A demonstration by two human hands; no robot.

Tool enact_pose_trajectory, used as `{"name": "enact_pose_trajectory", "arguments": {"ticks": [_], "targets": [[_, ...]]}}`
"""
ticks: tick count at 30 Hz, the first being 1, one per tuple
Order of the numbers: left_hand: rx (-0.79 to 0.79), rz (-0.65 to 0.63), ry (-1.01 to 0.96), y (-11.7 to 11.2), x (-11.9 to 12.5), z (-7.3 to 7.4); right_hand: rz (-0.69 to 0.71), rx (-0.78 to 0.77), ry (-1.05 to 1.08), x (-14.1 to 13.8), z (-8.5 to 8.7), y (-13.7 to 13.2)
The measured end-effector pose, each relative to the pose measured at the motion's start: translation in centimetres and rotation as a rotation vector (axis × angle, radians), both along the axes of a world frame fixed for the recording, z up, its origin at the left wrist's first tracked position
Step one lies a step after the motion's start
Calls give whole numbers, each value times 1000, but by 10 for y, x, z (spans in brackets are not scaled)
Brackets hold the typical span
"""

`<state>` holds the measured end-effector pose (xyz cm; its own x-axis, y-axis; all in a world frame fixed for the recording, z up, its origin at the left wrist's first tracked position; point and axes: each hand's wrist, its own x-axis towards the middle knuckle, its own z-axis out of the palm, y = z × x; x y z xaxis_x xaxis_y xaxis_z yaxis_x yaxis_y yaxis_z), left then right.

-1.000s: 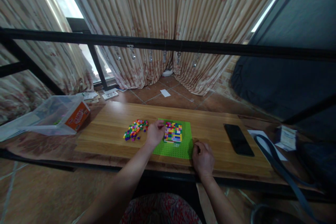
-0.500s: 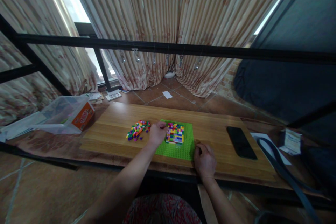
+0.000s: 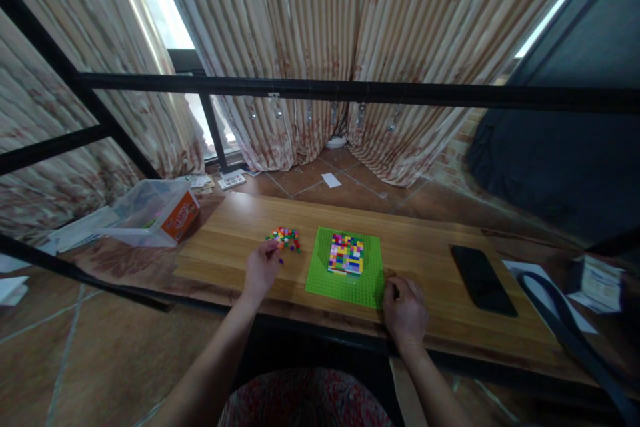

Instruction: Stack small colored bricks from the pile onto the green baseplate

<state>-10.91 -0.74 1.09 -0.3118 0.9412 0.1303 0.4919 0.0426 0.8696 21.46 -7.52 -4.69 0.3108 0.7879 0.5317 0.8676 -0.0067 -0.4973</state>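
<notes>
A green baseplate [image 3: 345, 283] lies on the wooden board [image 3: 425, 250], with a block of many-coloured small bricks [image 3: 345, 254] built on its far half. To its left is a loose pile of small coloured bricks [image 3: 285, 237]. My left hand [image 3: 261, 268] rests over the near part of that pile, fingers curled down onto the bricks; what they pinch is hidden. My right hand [image 3: 404, 310] lies at the baseplate's near right corner, fingers curled, touching its edge.
A black phone [image 3: 483, 271] lies on the board to the right. A clear plastic box with an orange label [image 3: 157, 212] stands at the left. A black rail [image 3: 350, 91] crosses in front of the curtains. Papers and a dark strap [image 3: 565, 327] sit at the far right.
My left hand has left the brick block on the baseplate and moved left to the loose pile. My right hand has stayed by the baseplate corner. The camera has shifted left.
</notes>
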Motion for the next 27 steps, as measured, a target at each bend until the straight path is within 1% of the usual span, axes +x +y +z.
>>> {"name": "enact_pose_trajectory", "arguments": {"ticks": [2,6,8,11,14,18,23,25,27], "targets": [[-10,-34,116,-3,2,3,4,0,-9,0,0,0],[-3,-118,419,-1,21,9,9,-2,-20,1,0,-1],[-17,-128,555,3,29,11,4,-9,-24,1,0,-1],[-60,-130,695,11,36,13,-1,-14,-38,1,0,-1],[-107,-160,774,18,39,13,5,-1,-34,2,-1,-1],[-168,-169,757,21,41,13,4,3,-19,2,-1,-1],[-179,-134,694,14,41,20,-13,-21,-26,-1,2,-1],[-144,-129,620,9,43,23,-10,-17,-29,-1,2,-1],[-80,-161,492,6,49,25,-8,-19,-30,0,3,-1]]}}
